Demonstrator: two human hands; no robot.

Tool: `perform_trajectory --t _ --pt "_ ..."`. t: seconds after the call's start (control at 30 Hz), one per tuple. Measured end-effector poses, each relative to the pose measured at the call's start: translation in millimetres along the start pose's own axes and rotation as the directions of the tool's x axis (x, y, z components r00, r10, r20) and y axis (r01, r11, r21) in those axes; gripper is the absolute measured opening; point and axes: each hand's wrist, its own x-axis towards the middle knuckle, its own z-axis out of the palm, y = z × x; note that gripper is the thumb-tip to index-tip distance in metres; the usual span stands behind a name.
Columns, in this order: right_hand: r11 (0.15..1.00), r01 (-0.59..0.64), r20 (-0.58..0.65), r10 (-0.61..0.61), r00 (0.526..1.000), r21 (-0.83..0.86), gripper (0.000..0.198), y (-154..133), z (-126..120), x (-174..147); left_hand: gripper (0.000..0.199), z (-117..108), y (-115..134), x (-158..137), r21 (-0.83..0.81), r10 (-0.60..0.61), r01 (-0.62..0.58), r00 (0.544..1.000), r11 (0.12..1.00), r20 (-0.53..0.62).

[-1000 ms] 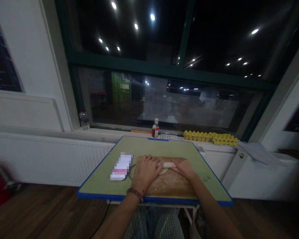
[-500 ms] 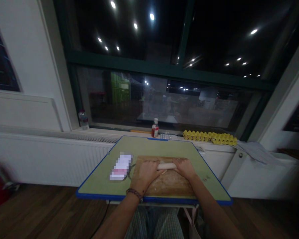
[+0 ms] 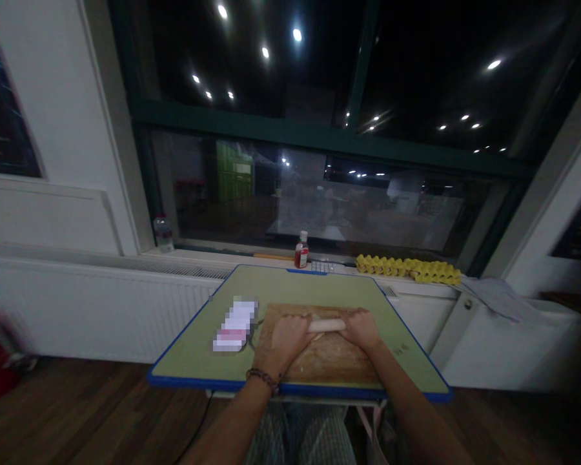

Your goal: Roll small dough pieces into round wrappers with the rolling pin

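Both hands press down on a pale rolling pin (image 3: pixel 326 325) that lies crosswise on a wooden board (image 3: pixel 319 358): the left hand (image 3: pixel 289 336) is curled over the pin's left end and the right hand (image 3: pixel 361 328) over its right end, fingers wrapped down on it, so only the middle stretch of the pin shows between them. A sliver of what may be pale dough (image 3: pixel 318 336) peeks out just under the pin, though the dim light makes it hard to be sure. The board rests on a green, blue-edged surface (image 3: pixel 198 349). Left of the board lies a blurred-out white packet (image 3: pixel 235 324). Beyond the board, on the windowsill (image 3: pixel 208 258), stand a small red bottle (image 3: pixel 301 250), a yellow egg carton (image 3: pixel 409 266) and, far off to the left, a clear water bottle (image 3: pixel 163 234). A beaded bracelet (image 3: pixel 262 376) circles the left wrist. The forearms hide part of the board's near edge.
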Motion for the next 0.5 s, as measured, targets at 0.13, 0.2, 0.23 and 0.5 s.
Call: perform_trajectory --t 0.13,0.2,0.23,0.5 --pt "1.000 0.007 0.005 -0.007 1.000 0.006 0.023 0.9 1.0 0.1 0.023 2.5 -0.3 0.2 0.048 0.002 -0.002 1.000 0.999 -0.009" --pt "1.000 0.006 0.009 -0.006 1.000 0.005 0.023 1.1 1.6 0.3 0.020 3.3 -0.9 0.0 0.063 0.016 -0.015 1.000 0.998 -0.006" --pt "1.000 0.005 0.009 -0.005 1.000 0.007 0.024 1.1 1.7 0.4 0.020 3.8 -1.4 -0.3 0.068 0.023 -0.022 1.000 0.997 -0.009" --pt "0.999 0.031 -0.009 -0.031 0.999 0.041 0.023 1.0 5.0 0.3 0.023 6.7 -8.2 -1.2 0.090 0.119 -0.117 0.993 0.989 -0.022"
